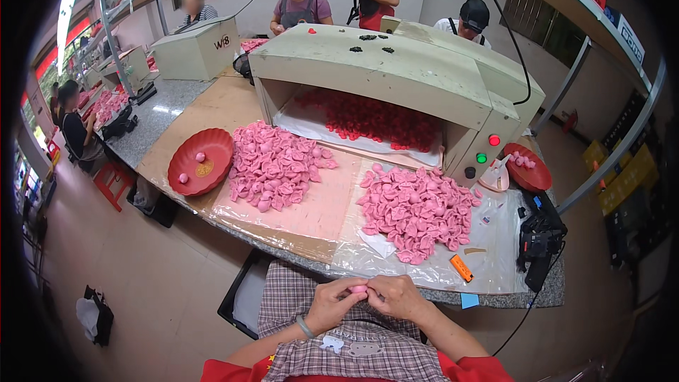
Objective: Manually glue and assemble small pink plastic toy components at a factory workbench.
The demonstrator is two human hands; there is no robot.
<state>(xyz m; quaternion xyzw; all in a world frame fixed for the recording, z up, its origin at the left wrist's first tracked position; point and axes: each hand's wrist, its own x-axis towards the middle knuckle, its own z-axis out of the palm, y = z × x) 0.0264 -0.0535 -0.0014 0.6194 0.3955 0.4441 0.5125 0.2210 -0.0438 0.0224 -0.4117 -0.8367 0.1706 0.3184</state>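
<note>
Over my lap, just off the table's front edge, my left hand (pixel 331 305) pinches a small rounded pink piece (pixel 359 288). My right hand (pixel 397 298) closes its fingertips on the piece's other side. Part of it is hidden by the fingers, and its exact kind is not clear. Ahead on the table lie two heaps of soft-looking pink pieces, some round and some with wavy flaps: a left heap (pixel 272 170) and a right heap (pixel 421 212). A red scalloped bowl (pixel 185 182) at the left holds two pink balls.
A pale machine (pixel 368 64) with an opening full of small red pieces (pixel 382 127) stands behind the heaps. At the right are a red bowl (pixel 539 173), an orange-handled tool (pixel 461 267) and a black device with a cable (pixel 541 240). Several people work farther back.
</note>
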